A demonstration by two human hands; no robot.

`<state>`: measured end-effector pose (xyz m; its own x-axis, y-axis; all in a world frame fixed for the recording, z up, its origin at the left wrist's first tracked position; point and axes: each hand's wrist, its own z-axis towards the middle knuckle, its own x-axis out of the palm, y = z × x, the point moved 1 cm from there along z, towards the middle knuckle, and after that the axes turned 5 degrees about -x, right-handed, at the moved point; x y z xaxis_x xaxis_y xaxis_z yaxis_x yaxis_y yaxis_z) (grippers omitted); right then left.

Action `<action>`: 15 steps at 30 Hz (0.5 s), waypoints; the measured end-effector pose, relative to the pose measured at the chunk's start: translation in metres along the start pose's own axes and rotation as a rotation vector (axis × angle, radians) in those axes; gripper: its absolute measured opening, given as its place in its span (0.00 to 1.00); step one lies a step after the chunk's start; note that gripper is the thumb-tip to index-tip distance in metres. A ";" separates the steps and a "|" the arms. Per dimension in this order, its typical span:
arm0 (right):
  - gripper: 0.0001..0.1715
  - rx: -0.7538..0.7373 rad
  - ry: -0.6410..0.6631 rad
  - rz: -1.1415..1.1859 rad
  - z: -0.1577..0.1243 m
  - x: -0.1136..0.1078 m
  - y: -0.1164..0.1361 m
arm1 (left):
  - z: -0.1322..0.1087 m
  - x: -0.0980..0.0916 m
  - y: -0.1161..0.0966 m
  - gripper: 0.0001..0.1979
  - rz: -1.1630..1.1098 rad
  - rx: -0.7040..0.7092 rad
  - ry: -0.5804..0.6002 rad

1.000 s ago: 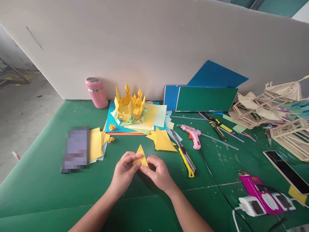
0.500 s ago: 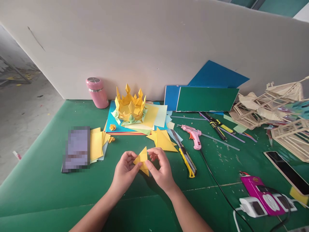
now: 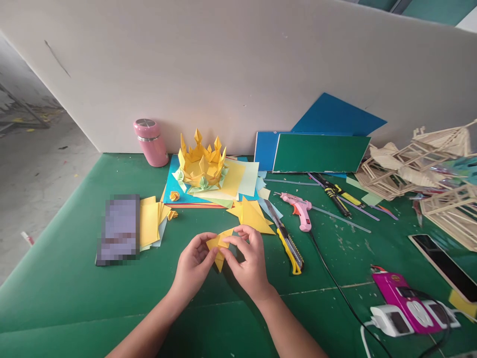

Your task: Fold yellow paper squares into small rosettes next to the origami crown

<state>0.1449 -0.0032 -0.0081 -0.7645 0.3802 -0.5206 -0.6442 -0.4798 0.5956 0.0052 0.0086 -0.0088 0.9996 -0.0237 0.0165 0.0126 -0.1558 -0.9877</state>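
Note:
A small yellow piece of folded paper (image 3: 215,243) is held between both hands above the green table. My left hand (image 3: 194,261) pinches its left side, thumb on the near face and fingers behind. On the right side, my right hand (image 3: 249,258) closes thumb and index finger on the paper, its other fingers curled. Just beyond lie yellow folded triangles (image 3: 253,216). A yellow paper crown (image 3: 203,169) with pointed tips and pale green folded pieces stands on coloured sheets (image 3: 248,179) farther back.
Right of my hands lie a yellow utility knife (image 3: 286,243) and a pink glue gun (image 3: 300,209) with its cord. A pink flask (image 3: 151,144), yellow paper squares (image 3: 148,223), a magenta power strip (image 3: 404,298), a phone (image 3: 443,266) and wooden stick models (image 3: 395,169) surround the work spot.
The folded paper has turned and tilted in my hands. My right index finger has come down onto its face, where before those fingers stood apart behind its edge.

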 end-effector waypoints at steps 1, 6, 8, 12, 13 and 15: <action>0.05 -0.013 -0.017 -0.017 0.000 0.000 0.000 | 0.000 0.000 0.000 0.10 0.007 0.002 -0.001; 0.07 -0.072 -0.016 -0.050 0.002 -0.003 0.002 | 0.000 0.000 -0.001 0.10 0.036 0.022 -0.009; 0.08 -0.084 -0.002 -0.052 0.003 -0.004 0.003 | 0.000 0.001 -0.001 0.10 0.031 0.030 -0.009; 0.08 -0.124 -0.011 -0.068 0.003 -0.004 0.004 | 0.000 0.000 0.001 0.10 0.026 0.018 0.000; 0.08 -0.136 -0.016 -0.071 0.002 -0.004 0.004 | 0.000 0.000 0.002 0.10 0.031 0.011 0.001; 0.08 -0.154 -0.021 -0.079 0.002 -0.004 0.004 | 0.000 0.000 0.002 0.10 0.034 0.000 0.000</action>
<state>0.1449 -0.0046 -0.0024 -0.7127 0.4376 -0.5482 -0.6927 -0.5625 0.4514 0.0051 0.0080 -0.0105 0.9994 -0.0287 -0.0174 -0.0217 -0.1550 -0.9877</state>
